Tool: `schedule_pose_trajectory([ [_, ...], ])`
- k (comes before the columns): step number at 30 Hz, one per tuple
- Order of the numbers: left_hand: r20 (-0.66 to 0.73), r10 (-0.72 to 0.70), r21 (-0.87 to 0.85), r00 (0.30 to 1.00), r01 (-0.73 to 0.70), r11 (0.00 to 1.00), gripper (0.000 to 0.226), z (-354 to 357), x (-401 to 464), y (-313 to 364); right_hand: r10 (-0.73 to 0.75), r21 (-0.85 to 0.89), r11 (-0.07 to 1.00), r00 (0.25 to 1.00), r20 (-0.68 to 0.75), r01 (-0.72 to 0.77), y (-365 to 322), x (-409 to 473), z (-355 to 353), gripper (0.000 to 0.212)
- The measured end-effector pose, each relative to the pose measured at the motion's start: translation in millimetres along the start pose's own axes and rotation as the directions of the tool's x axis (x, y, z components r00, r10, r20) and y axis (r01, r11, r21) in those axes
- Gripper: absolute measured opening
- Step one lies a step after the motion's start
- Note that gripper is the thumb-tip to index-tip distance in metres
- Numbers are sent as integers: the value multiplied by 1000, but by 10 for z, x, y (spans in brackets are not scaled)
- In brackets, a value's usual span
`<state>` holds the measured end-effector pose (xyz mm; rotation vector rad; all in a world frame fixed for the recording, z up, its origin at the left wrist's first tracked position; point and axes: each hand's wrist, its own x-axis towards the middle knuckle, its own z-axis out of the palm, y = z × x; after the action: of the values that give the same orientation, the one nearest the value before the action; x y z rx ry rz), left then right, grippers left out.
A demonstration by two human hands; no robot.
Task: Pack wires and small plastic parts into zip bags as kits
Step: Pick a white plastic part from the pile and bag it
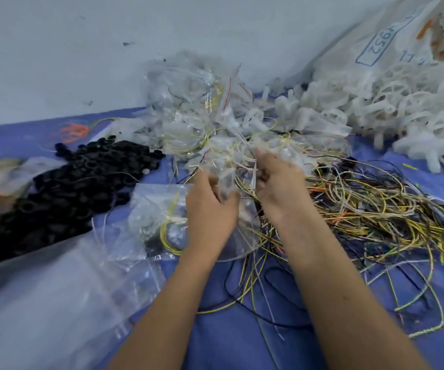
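At the far left, a heap of small black plastic parts (63,182) lies on the blue tabletop (228,329), with empty clear zip bags (55,303) spread in front of it. Just right of those, one filled kit bag (159,220) with yellow wire inside lies flat. In the middle, the left hand (210,206) and the right hand (279,188) both have their fingers curled into a clear zip bag (226,166) with wire in it, held between them; motion blur hides whether it is being filled or sealed. Behind the hands a mound of finished kits (196,108) is stacked against the wall, so a good number seem done. To the right, a large tangle of loose wires (370,206) remains, and beyond it a pile of white plastic parts (375,108) spills from a printed sack (391,41). Judging by these stocks, much packing is left.
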<state>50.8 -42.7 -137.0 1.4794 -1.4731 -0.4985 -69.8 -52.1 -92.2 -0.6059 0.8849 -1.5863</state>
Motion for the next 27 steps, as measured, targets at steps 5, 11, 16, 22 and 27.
schedule_pose_trajectory([
  [5, 192, -76, -200, 979, 115, 973, 5, -38, 66, -109, 41, 27, 999, 998, 40, -42, 185, 39, -20, 6],
  [11, 19, -335, -514, 942, 296, 805, 19, -104, 177, -219, -233, -502, 830, 968, 88, 245, 140, 2, -216, 27],
  [16, -192, -307, -542, 932, 160, 825, 18, -164, 205, -233, -452, -844, 248, 827, 334, 476, 110, -13, -270, 14],
  [22, -308, -156, -455, 939, -1, 891, 20, -130, 160, -175, -456, -792, 256, 792, 407, 554, 95, -52, -232, 11],
  [27, -247, 2, -325, 969, -84, 942, 22, -92, 92, -128, -390, -626, 520, 813, 432, 581, 77, -114, -135, 11],
])
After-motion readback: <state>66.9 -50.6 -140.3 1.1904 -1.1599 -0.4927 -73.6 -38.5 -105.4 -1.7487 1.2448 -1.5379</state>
